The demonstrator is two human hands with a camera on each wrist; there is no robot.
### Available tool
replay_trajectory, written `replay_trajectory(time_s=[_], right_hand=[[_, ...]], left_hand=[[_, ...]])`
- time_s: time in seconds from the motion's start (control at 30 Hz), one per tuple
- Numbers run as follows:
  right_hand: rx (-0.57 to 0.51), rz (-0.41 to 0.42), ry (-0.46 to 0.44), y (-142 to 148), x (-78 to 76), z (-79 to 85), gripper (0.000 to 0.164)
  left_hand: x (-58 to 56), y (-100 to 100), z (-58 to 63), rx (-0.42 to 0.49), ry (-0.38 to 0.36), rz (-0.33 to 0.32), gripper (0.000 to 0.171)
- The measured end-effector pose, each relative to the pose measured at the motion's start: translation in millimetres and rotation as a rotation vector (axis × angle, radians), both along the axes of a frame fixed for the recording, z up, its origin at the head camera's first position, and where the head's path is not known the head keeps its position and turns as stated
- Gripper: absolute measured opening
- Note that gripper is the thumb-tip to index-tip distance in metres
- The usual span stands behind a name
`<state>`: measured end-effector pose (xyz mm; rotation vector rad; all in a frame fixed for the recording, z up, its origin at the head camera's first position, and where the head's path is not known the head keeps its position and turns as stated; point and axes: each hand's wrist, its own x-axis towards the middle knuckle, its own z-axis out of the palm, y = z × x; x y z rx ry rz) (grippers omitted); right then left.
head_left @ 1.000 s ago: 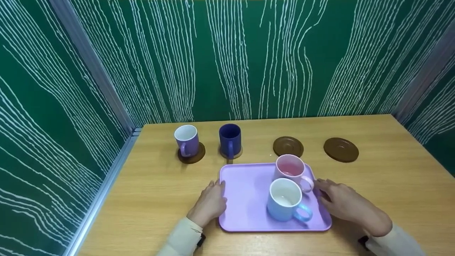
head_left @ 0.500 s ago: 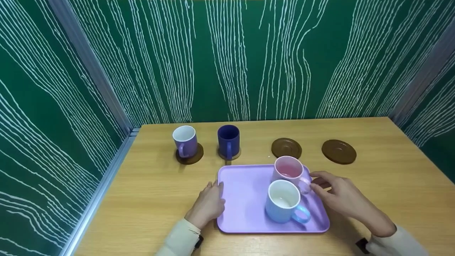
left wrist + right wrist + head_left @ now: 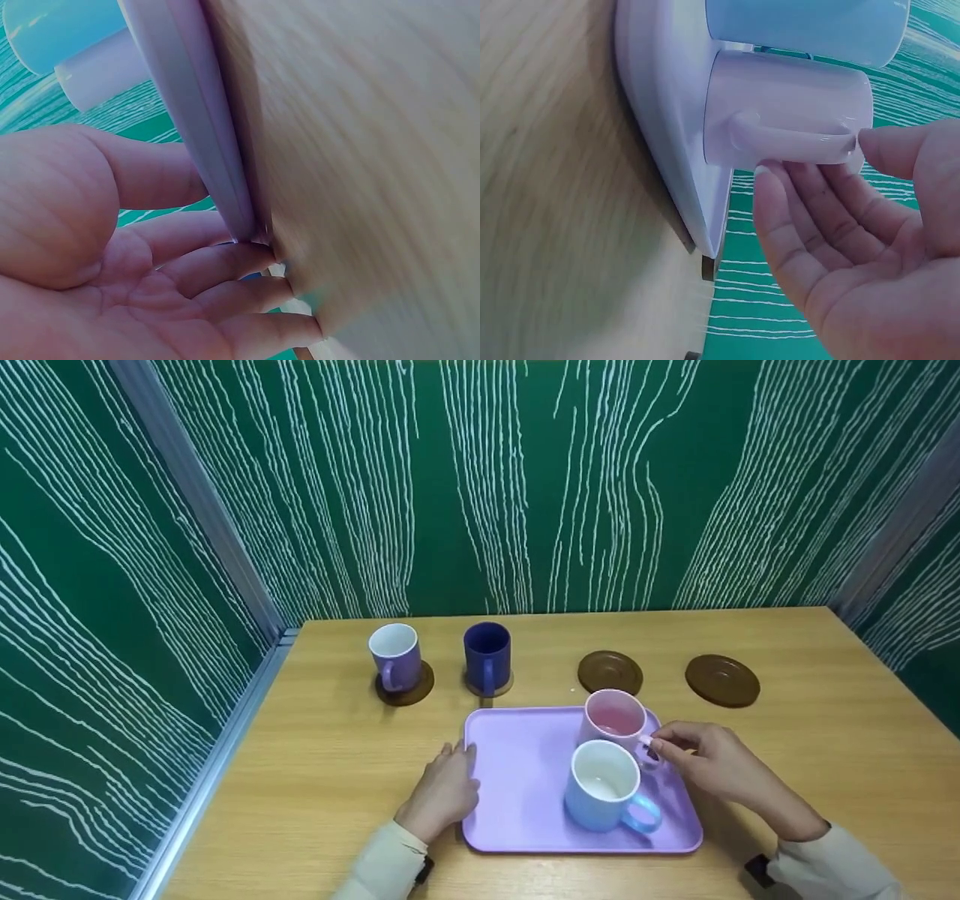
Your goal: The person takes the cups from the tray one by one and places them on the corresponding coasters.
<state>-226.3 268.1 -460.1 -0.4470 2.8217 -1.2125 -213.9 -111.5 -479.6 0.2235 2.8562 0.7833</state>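
A lilac tray lies on the wooden table, carrying a pink mug at its back right and a light-blue mug in front of it. My left hand holds the tray's left edge, thumb over the rim and other fingers at its outer side, some touching the table. At the right, my right hand pinches the handle of the pink mug, thumb at the handle's top end and fingers below. Both mugs stand upright.
Behind the tray, a purple mug and a dark-blue mug stand on coasters. Two brown coasters lie bare, one just behind the pink mug, another farther right. A green wall with white lines borders the table's back.
My right hand has left the tray's right edge and come onto the pink mug's handle. The left hand stays at the tray's left edge. Tray and mugs keep their places.
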Motion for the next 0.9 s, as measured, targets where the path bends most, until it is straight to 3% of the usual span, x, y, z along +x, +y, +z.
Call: replay_trajectory(time_s=[0.17, 0.27, 0.53, 0.9], right_hand=[[-0.158, 0.079, -0.199, 5.3, -4.6, -3.3, 0.031], [-0.225, 0.124, -0.259, 7.8, -7.0, -7.2, 0.033], [-0.321, 0.195, -0.238, 7.3, -10.8, -20.4, 0.030], [-0.371, 0.262, -0.218, 6.1, -10.7, -22.9, 0.030]], left_hand=[[0.1, 0.5, -1.8, -0.009, 0.012, -0.005, 0.057], [-0.3, -0.1, -2.6, -0.013, 0.024, -0.010, 0.056], [-1.2, -1.4, -2.0, -0.015, 0.045, -0.018, 0.056], [-0.2, 0.4, -1.0, -0.021, 0.014, -0.003, 0.055]])
